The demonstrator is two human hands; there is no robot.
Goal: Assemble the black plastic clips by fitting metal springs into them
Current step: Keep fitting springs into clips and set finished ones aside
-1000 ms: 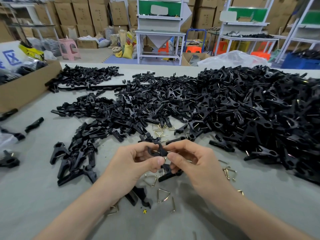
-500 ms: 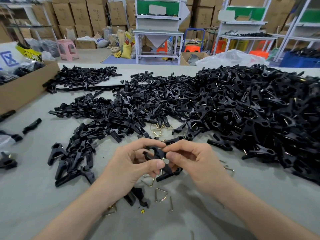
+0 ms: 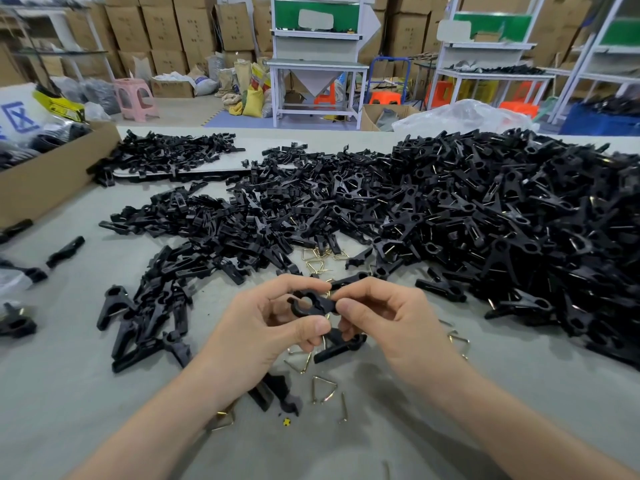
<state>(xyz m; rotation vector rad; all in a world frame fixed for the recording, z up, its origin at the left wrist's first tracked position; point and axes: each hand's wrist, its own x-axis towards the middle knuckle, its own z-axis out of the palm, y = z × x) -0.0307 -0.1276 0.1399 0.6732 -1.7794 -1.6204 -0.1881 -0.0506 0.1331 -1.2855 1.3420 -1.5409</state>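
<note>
Clip (image 3: pixel 311 303) stays pinched between our left hand (image 3: pixel 263 327) and right hand (image 3: pixel 391 323), barely shifted; we judge the fitting still unfinished.

I count a left hand (image 3: pixel 263 327) and a right hand (image 3: pixel 391 323), two in all, with one clip (image 3: pixel 311 303) between them. The heap (image 3: pixel 485 220) of clips is beyond my counting. Loose springs (image 3: pixel 323 389): at least six. One cardboard box (image 3: pixel 45 188), one pink stool (image 3: pixel 135 97).

Materials and finishes
Clips (image 3: pixel 485 220): black moulded plastic, slight sheen. Springs (image 3: pixel 313 389) at 6 o'clock: brass-toned metal wire, glossy. Table (image 3: pixel 86 393): grey, matt. Box (image 3: pixel 41 188) at 10 o'clock: brown cardboard.
</note>
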